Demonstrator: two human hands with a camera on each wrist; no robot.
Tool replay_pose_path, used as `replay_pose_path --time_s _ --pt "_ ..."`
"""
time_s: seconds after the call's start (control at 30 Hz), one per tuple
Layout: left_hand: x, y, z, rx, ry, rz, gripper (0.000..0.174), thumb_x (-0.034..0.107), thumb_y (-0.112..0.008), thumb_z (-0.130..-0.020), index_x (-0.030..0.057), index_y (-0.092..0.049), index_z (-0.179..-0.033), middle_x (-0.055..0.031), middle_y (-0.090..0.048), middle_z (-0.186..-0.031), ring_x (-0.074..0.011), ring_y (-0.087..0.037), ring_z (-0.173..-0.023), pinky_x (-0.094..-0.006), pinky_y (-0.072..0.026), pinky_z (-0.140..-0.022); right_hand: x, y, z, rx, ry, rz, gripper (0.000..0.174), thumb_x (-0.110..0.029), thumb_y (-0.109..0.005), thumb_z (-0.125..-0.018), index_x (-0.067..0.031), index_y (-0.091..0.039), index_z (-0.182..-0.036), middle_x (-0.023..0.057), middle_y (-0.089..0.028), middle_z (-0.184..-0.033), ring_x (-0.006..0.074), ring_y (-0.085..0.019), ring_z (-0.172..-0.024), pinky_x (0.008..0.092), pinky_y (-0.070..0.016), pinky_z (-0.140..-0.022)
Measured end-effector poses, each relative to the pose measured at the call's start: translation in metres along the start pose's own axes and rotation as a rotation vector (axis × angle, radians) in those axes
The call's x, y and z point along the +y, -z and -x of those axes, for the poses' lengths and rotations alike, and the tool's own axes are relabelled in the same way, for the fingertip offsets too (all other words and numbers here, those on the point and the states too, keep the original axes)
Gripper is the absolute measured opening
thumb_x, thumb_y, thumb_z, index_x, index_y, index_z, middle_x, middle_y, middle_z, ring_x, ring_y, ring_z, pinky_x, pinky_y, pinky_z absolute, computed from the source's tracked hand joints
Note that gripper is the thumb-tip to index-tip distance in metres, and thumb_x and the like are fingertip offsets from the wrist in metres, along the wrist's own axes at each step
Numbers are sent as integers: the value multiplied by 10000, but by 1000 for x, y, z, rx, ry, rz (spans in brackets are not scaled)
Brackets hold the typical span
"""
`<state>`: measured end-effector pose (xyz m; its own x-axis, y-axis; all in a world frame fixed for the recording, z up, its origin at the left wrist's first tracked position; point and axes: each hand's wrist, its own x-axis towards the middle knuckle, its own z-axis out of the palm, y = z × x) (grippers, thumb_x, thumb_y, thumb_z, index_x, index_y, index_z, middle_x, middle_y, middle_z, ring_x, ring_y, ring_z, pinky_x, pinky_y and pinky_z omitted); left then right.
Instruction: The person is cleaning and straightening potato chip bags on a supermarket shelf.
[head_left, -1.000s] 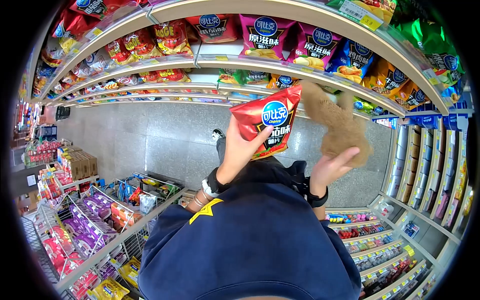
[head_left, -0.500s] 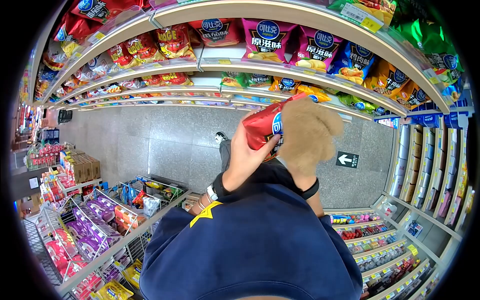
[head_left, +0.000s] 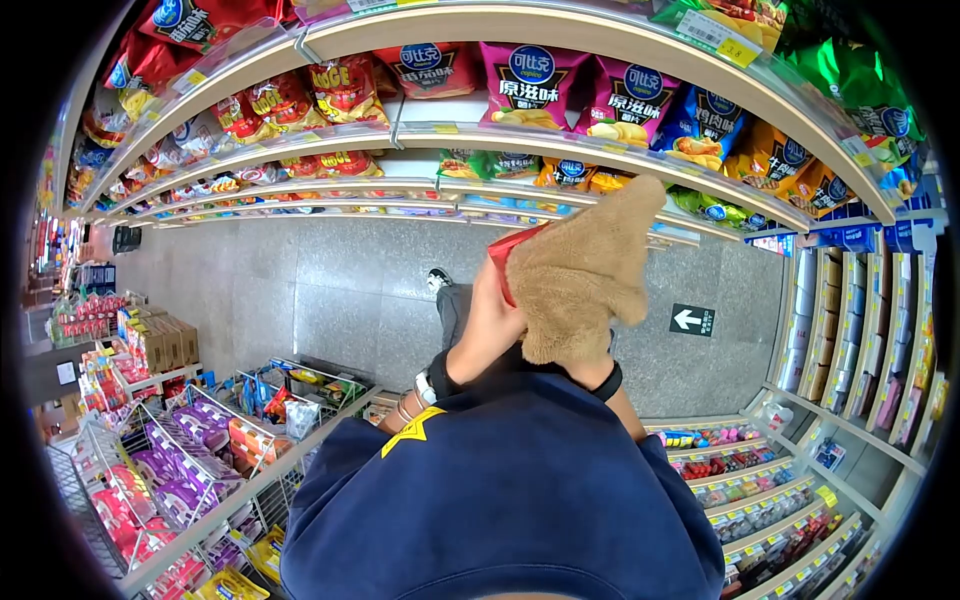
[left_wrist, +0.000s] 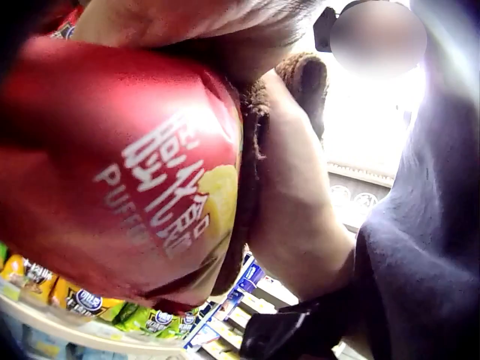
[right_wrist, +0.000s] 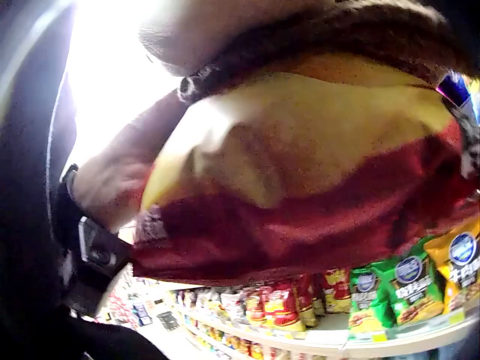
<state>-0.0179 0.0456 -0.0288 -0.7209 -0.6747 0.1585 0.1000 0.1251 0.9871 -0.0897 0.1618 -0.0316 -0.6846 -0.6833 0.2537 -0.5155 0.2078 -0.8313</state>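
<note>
In the centre of the head view, a person's left hand [head_left: 490, 322] gripped a red crisp bag [left_wrist: 112, 180] by its side, with the fingers curled along the edge. The bag stood just above the front of the navy top [head_left: 500, 490], and a brown fleecy cloth [head_left: 575, 275] lay against it, hiding most of it so that only a red strip showed at the left. The right hand [head_left: 588, 362] was at the lower edge of the cloth, mostly covered by it; whether its fingers were curled or straight could not be told. In the left wrist view, the bag filled the left and middle of the frame, white lettering on its face, with the cloth along its right edge. In the right wrist view, its yellow and dark red side spanned the middle, below a dark fold of the cloth.

A black wristband [head_left: 608, 382] circled the right wrist, and a watch [head_left: 425, 385] the left one. Across the top of the head view ran curved shelves [head_left: 560, 136] with magenta Copico bags [head_left: 530, 88] near the centre. Wire baskets [head_left: 200, 480] stood at the lower left, and a floor sign [head_left: 692, 320] with a white arrow lay right of centre
</note>
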Motion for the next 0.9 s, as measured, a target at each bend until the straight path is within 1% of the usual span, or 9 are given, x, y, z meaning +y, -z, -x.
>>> replay_pose_path --time_s 0.17,0.3,0.37,0.47,0.53,0.57,0.8,0.87,0.9 --pt "18 -1 3 35 182 260 464 83 -725 -821 -18 -493 -1210 -115 -605 -1148 -153 -588 -1032 -315 -469 -891 8 10 -15 82 -335 -147 405 -260 -510 -972 19 -505 -1265 194 -536 -1277 357 -474 -1208 403 -335 -1037" --pt "24 2 1 66 186 336 462 83 -709 -846 -12 -463 -1225 -98 -589 -1152 -137 -576 -1042 -296 -462 -899 23 12 -24 -51 -269 -337 519 -329 -248 -1045 92 -426 -1293 273 -480 -1304 380 -436 -1239 397 -295 -1063" --pt "21 6 -1 119 158 311 499 78 -704 -845 -7 -425 -1249 -96 -579 -1159 -148 -569 -1052 -295 -455 -912 15 11 -24 -35 -204 -344 506 -314 -257 -1044 92 -424 -1295 272 -477 -1313 388 -427 -1249 397 -290 -1067" --pt "28 14 -13 198 150 383 496 80 -694 -848 -7 -414 -1249 -118 -587 -1144 -167 -585 -1037 -313 -468 -909 31 16 -6 -157 -35 -121 487 -283 -253 -1041 99 -424 -1290 266 -473 -1333 402 -410 -1268 394 -280 -1078" --pt "29 21 -19 198 161 435 501 80 -686 -853 -3 -406 -1260 -128 -588 -1146 -172 -593 -1035 -308 -480 -901 33 14 -1 -220 -102 -136 483 -277 -252 -1040 99 -426 -1288 261 -475 -1337 401 -407 -1274 392 -280 -1079" --pt "32 21 -21 167 155 406 507 79 -686 -854 -2 -402 -1266 -127 -587 -1148 -172 -593 -1036 -307 -482 -898 31 16 3 -229 -239 -232 501 -308 -257 -1043 93 -434 -1285 253 -496 -1312 379 -431 -1259 382 -289 -1071" --pt "26 16 -23 -60 168 199 482 107 -712 -843 -12 -458 -1235 -109 -611 -1131 -147 -597 -1021 -295 -481 -879 14 21 -7 -201 -387 -521 639 -467 -229 -1027 62 -387 -1348 167 -478 -1341 244 -431 -1257 350 -307 -1051" --pt "16 11 -18 -76 175 197 483 128 -718 -840 -14 -467 -1227 -113 -620 -1119 -151 -603 -1007 -300 -481 -878 10 21 -17 -13 -339 -644 651 -477 -227 -1025 62 -380 -1356 159 -475 -1346 228 -427 -1262 335 -315 -1049" --pt "16 9 -14 -87 172 167 483 137 -716 -843 -13 -467 -1228 -113 -619 -1120 -153 -602 -1011 -302 -479 -881 14 23 -25 96 -452 -623 673 -502 -216 -1018 50 -411 -1350 125 -500 -1335 198 -468 -1219 315 -344 -1042"
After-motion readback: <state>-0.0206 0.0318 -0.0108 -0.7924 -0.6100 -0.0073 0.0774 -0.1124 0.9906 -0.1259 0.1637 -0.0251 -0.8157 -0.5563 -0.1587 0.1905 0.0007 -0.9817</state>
